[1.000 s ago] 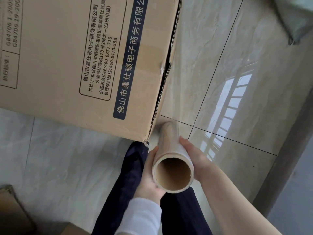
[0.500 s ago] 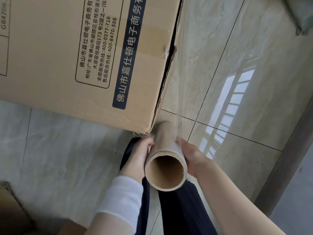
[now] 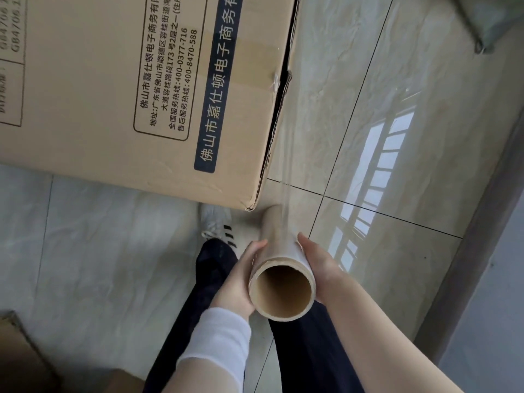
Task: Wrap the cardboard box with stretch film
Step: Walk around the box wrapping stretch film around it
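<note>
Head view: cardboard box (image 3: pixel 113 95) printed "佛山市嘉仕顿电子商务", hotline "400-0377-716".

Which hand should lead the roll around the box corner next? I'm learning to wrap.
Probably the left hand: it grips the roll on the side facing the cardboard box corner. The right hand sits on the outer, film side.

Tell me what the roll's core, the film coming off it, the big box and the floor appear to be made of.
Roll core: matte tan tube with a thick wall at the open end, likely cardboard.
Film: clear, glossy sheet with faint streaks, likely thin plastic stretch film.
Box: matte brown board with printed text and a creased corner, so cardboard.
Floor: glossy veined tiles with grout lines and a window reflection, probably polished ceramic or stone.
</note>
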The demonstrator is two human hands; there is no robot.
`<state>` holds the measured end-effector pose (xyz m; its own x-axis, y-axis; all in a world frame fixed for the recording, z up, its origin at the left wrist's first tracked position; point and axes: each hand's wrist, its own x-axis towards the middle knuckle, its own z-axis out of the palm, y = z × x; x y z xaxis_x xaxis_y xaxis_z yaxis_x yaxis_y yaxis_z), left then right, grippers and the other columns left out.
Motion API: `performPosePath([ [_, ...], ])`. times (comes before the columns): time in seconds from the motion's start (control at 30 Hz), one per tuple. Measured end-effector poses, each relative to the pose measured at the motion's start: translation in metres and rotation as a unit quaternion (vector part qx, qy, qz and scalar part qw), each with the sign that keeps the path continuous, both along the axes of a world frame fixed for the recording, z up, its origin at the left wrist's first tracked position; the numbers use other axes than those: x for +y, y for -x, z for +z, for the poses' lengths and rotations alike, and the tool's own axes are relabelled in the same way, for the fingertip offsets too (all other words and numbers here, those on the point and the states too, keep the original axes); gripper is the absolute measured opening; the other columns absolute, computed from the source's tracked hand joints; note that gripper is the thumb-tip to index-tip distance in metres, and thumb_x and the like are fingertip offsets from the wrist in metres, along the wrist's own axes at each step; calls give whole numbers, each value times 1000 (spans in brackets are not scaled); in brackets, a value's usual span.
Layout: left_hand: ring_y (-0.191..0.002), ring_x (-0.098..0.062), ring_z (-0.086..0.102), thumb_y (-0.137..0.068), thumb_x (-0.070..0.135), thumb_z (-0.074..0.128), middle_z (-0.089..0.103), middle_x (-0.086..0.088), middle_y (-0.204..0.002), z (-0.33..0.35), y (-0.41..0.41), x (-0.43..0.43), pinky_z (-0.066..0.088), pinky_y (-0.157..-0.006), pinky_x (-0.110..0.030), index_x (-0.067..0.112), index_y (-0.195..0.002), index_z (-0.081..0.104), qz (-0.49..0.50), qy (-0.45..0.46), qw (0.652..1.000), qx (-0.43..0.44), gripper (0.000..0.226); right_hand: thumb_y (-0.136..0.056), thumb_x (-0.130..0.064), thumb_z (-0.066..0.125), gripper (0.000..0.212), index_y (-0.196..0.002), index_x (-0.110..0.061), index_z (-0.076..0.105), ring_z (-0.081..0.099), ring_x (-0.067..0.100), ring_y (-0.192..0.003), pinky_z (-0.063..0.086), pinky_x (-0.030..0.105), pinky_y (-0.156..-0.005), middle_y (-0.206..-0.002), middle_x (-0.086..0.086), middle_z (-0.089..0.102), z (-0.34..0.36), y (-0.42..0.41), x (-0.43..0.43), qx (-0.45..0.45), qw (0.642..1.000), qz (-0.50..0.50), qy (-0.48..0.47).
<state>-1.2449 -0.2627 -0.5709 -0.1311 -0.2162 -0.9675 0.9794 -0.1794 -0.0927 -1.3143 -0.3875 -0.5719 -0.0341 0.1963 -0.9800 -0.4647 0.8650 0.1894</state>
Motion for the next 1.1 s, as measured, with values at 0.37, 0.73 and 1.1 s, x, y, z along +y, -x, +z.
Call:
performPosePath([
  [0.37,-63,-21,54,-83,25,57,56,-9,-66,3,-39,34,43,-62,-29,10,-71,60,-94,-73,993,17,19,-100,-23,39,50,-148,-14,27,38,22,-133,30,22,-99,-150,4,34,-1,-29,34,-29,980,173,98],
  [0.73,-123,-27,47,-80,53,64,40,-3,-144,-17,-53,4,39,-105,-43,33,-146,22,-425,-50,902,-61,81,-96,-26,52,61,-149,-18,23,51,27,-121,43,29,-96,-147,10,40,9,-35,48,-9,994,61,94],
  [1.1,-104,-28,64,-71,53,72,63,-5,-121,15,-67,62,53,-84,-40,42,-127,49,-273,-99,957,11,61,-88,-45,57,75,-150,-21,21,44,30,-128,34,37,-110,-149,10,34,27,-33,88,-20,996,71,57],
])
